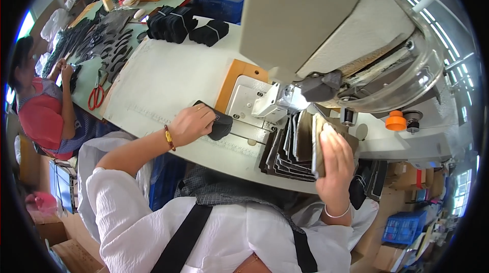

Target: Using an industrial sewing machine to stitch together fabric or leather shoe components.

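My left hand (196,124) is closed on a small dark fabric piece (220,127), held low over the white work table left of the sewing machine's needle area. A stack of dark flat pieces (289,153), layered like cut fabric or leather, stands at the table's near edge just right of the needle area. Along the stack's right side is a pale, thicker-looking piece (318,145). My right hand (336,158) lies flat against it, fingers stretched out; the thumb is hidden. Above both hands looms the sewing machine head (305,18), its lower metal parts (280,101) near the stack.
Tied black bundles (209,32) rest at the table's far edge. At left, a person (46,105) handles small dark pieces at a green table (91,82), near red-handled scissors (97,93). An orange knob (395,121) sits right of the machine. Blue crates (404,227) and boxes stand lower right.
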The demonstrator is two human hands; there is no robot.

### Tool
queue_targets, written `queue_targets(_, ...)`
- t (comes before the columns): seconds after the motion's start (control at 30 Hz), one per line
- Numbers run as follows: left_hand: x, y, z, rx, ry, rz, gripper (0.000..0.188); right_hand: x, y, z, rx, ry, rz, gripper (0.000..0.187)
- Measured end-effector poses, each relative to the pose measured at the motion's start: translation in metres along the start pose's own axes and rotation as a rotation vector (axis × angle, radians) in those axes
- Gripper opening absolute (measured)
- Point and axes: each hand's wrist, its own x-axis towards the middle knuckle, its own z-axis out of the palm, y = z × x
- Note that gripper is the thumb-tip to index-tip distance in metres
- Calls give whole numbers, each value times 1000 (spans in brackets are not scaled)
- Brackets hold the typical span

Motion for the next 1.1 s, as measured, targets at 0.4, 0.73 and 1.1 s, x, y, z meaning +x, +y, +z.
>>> queue_targets(0.4,-7,3,-5,129,-5,235,34,48,-7,24,-73,-57,-219,52)
queue_targets(0.73,-2,6,-8,-7,-67,24,34,53,-9,22,-4,-106,-171,50)
queue_targets(1.1,11,21,-4,46,-18,-212,35,51,2,30,146,-5,-111,64)
